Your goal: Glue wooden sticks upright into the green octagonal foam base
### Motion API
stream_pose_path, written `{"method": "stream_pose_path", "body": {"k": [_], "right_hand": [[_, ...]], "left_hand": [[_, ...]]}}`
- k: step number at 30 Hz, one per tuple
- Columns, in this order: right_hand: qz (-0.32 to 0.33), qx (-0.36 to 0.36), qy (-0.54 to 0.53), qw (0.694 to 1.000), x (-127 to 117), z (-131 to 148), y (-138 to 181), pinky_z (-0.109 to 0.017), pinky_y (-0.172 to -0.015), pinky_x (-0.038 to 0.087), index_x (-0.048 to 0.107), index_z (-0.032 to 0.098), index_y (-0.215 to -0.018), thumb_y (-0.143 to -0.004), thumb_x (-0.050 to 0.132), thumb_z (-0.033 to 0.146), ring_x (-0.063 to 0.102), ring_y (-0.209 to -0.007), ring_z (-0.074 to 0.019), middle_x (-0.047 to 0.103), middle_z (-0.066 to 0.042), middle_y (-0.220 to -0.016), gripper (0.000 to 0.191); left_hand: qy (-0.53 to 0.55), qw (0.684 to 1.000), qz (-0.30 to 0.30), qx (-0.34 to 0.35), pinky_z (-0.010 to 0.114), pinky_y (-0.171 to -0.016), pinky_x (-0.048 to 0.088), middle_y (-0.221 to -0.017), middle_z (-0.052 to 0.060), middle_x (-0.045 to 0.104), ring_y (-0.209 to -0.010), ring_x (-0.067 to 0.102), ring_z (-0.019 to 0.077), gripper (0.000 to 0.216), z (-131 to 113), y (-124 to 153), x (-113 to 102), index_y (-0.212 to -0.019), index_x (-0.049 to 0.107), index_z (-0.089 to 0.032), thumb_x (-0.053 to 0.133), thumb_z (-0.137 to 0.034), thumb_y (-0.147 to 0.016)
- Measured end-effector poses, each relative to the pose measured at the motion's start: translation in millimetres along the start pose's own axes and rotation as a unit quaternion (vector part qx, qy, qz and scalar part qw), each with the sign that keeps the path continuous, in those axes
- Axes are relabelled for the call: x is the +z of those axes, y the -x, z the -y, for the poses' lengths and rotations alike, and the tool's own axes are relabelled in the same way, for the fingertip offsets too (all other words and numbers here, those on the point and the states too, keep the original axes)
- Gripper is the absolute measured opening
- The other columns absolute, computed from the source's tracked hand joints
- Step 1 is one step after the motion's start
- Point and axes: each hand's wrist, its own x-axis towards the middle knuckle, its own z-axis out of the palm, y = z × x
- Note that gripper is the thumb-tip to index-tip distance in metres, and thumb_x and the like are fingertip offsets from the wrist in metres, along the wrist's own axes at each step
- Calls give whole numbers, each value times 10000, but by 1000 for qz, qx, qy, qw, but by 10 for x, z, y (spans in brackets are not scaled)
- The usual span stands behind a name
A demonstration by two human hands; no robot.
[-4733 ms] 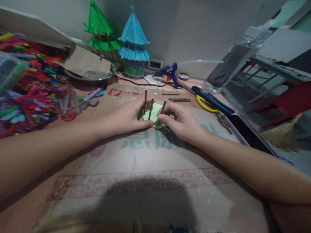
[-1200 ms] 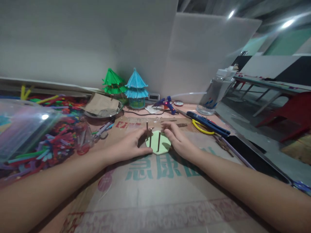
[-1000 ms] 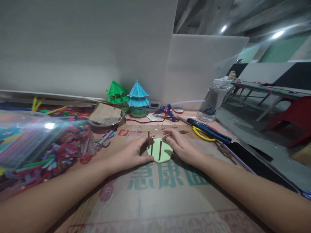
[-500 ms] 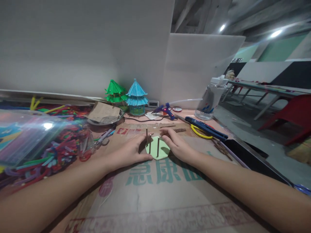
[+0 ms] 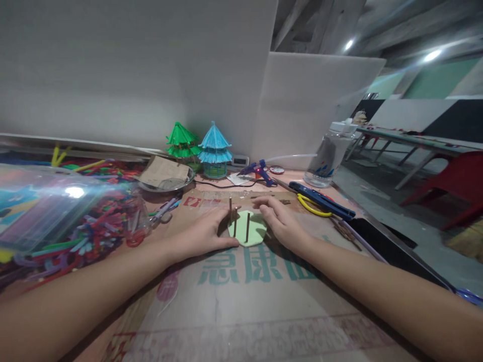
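Observation:
A light green, many-sided foam-like board (image 5: 258,231) lies flat before me, with three thin brown sticks (image 5: 247,229) standing upright on its left and middle parts. My left hand (image 5: 206,231) holds the board's left side, thumb along the front edge and fingers behind the sticks; the fingertips are partly hidden. On the other side, my right hand (image 5: 283,221) is open beside the board, its fingers curved and spread, holding nothing. Under both hands is a printed cardboard sheet (image 5: 241,306) with green characters.
Behind stand a green model pavilion (image 5: 180,141), a blue one (image 5: 214,151) and a glue gun (image 5: 260,172). At left are pipe cleaners (image 5: 101,221), a plastic box (image 5: 33,211) and a metal bowl (image 5: 166,183). A blue-handled cutting tool (image 5: 320,198) and a water bottle (image 5: 330,156) stand right.
My right hand has drawn slightly to the right, off the board's edge. The left hand and the board stay nearly in place; the whole view has shifted a little.

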Motion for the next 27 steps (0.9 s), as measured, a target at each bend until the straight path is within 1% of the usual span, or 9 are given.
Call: {"method": "stream_pose_path", "body": {"k": [2, 5, 9, 12, 16, 21, 27], "right_hand": [[-8, -23, 5, 1000, -20, 36, 3, -404, -934, 501, 637, 200, -1081, -1030, 440, 344, 653, -1023, -233, 707, -92, -1057, 250], [2, -54, 8, 998, -28, 100, 22, -377, -886, 498, 662, 201, -1021, -1013, 484, 318, 652, -957, -218, 708, -74, -987, 213], [39, -63, 3, 997, -1, 207, 70, -347, -807, 499, 667, 195, -1014, -969, 577, 319, 642, -878, -205, 685, -62, -931, 160], [66, -64, -3, 996, 25, 261, 95, -353, -818, 494, 655, 188, -980, -948, 616, 302, 642, -875, -208, 691, -63, -930, 125], [89, -69, -3, 994, 53, 261, 98, -348, -833, 488, 646, 190, -932, -939, 643, 260, 648, -893, -208, 708, -66, -943, 71], [88, -87, 15, 992, 63, 230, 94, -330, -823, 485, 663, 189, -936, -931, 659, 207, 643, -879, -195, 700, -54, -909, 19], [78, -105, 17, 991, 58, 235, 98, -339, -846, 485, 648, 195, -930, -932, 664, 208, 645, -903, -199, 705, -53, -915, 21]], "left_hand": [[-5, 1000, 0, -2, 415, -996, 509, -1292, 95, 638, -1179, 612, 296, 534, -10, 3, -6, -1275, 564, -212, 758, -458, -842], [-8, 1000, -2, -6, 409, -957, 523, -1209, 83, 662, -1107, 634, 289, 505, -23, 1, -8, -1221, 583, -202, 776, -439, -819], [13, 1000, -4, 17, 423, -987, 518, -1267, 84, 653, -1165, 622, 292, 500, -13, -8, 1, -1262, 584, -229, 758, -424, -836], [19, 1000, -1, 18, 454, -1007, 509, -1289, 98, 649, -1182, 617, 302, 485, -6, -13, 5, -1258, 594, -232, 747, -430, -842], [6, 1000, -3, 12, 474, -1018, 500, -1288, 118, 645, -1181, 615, 313, 477, 2, -12, 6, -1226, 595, -210, 741, -452, -841], [8, 1000, -8, 19, 460, -1001, 505, -1272, 113, 649, -1172, 622, 319, 486, 23, -13, 15, -1228, 598, -212, 747, -453, -833], [7, 1000, 1, 24, 469, -1048, 475, -1308, 110, 633, -1196, 604, 309, 463, 25, -13, 9, -1224, 581, -219, 730, -460, -857]]}}
